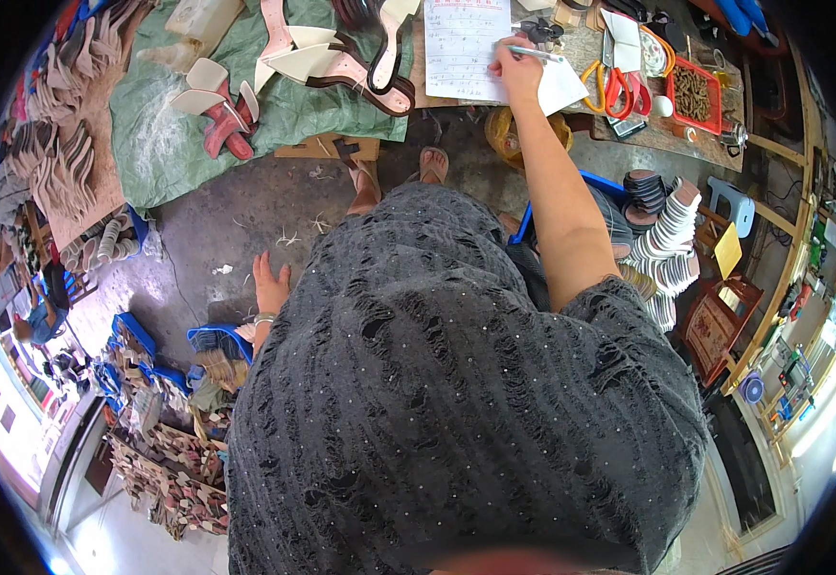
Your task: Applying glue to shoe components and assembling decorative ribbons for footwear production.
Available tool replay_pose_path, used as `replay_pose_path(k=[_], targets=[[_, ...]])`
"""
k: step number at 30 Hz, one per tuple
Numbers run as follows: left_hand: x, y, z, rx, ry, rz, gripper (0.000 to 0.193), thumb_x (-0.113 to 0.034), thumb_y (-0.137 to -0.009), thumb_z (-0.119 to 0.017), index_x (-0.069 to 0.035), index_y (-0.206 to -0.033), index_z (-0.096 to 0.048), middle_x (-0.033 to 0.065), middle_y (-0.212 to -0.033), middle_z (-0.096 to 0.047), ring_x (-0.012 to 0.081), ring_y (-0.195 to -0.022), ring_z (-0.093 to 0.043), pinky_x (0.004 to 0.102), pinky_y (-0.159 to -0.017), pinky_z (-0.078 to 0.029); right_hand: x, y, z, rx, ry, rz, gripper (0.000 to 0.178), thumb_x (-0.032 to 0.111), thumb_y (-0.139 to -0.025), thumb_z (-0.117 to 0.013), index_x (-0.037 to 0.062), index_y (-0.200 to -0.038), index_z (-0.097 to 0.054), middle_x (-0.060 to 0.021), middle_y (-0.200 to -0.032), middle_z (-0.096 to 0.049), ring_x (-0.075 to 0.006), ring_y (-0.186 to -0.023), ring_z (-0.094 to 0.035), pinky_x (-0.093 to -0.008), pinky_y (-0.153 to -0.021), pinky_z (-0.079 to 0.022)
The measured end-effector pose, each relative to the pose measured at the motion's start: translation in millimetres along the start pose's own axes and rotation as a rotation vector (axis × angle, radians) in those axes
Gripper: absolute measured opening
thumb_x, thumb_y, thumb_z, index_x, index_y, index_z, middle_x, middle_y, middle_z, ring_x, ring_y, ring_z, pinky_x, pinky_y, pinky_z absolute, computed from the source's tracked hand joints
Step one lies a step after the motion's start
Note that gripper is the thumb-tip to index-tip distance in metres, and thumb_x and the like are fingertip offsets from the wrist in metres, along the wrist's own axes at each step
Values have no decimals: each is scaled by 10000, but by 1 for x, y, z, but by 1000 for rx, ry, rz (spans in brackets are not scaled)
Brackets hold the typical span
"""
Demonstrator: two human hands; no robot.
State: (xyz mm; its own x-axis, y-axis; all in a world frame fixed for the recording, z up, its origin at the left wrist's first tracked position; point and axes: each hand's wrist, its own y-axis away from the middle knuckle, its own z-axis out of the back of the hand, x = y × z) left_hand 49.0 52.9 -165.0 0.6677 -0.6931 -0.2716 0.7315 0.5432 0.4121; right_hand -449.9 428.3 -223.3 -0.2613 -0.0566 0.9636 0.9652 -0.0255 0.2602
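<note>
My right hand (515,71) is closed around a light-coloured pen (544,56) and rests on a written sheet of paper (458,59) at the far side of the work table. A second white sheet (560,88) lies partly under that wrist. Down at my left side, my left hand (270,286) hangs above the floor with its fingers apart and nothing in it. Left of the paper, several pale and dark shoe sole pieces (327,69) lie on a green cloth (149,120). Among them is a red piece with cream flaps (226,126).
Orange and red-handled scissors (617,94) lie right of the paper, beside a red basket (721,107) of small brown pieces. Stacked soles (665,244) stand by my right arm near a blue stool (732,206). Blue crates (135,335) and heaped pieces (173,470) occupy the left.
</note>
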Motion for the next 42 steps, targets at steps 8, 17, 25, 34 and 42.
replay_pose_path(k=[8, 17, 25, 34, 42], targets=[[-3, 4, 1, 10, 28, 38, 619, -273, -867, -631, -88, -1403, -381, 237, -1461, -322, 420, -1305, -385, 445, -1044, -386, 3, -1, 5, 65, -193, 7, 221, 50, -866, -636, 7, -1081, -606, -94, -841, -664, -155, -657, -663, -232, -537, -499], [3, 11, -2, 29, 35, 41, 623, -277, -871, -628, -64, -1400, -376, 239, -1468, -312, 417, -1319, -366, 442, -1057, -372, 21, 2, 18, 51, -264, 72, 237, 23, -879, -591, 31, -1116, -586, -114, -959, -682, -165, -706, -670, -230, -547, -491], [-4, 9, -3, 53, -4, 34, 611, -302, -882, -616, -78, -1399, -381, 235, -1470, -311, 418, -1314, -375, 441, -1054, -377, 25, 15, 35, 3, -240, 81, 240, 17, -882, -578, 38, -1121, -586, -114, -982, -677, -163, -709, -664, -230, -552, -479], [-8, 6, -1, 71, -4, 32, 607, -307, -879, -619, -73, -1390, -389, 232, -1447, -347, 407, -1303, -393, 440, -1046, -386, 19, 27, 47, 9, -189, 74, 250, 16, -895, -547, 35, -1142, -580, -106, -976, -675, -146, -713, -652, -228, -565, -476], [-1, 4, -6, 51, -1, 1, 604, -297, -875, -625, -64, -1383, -395, 240, -1436, -357, 413, -1291, -404, 436, -1044, -387, 18, 41, 52, 40, -126, 73, 267, 19, -906, -520, 31, -1169, -562, -104, -980, -674, -129, -731, -644, -214, -589, -466]])
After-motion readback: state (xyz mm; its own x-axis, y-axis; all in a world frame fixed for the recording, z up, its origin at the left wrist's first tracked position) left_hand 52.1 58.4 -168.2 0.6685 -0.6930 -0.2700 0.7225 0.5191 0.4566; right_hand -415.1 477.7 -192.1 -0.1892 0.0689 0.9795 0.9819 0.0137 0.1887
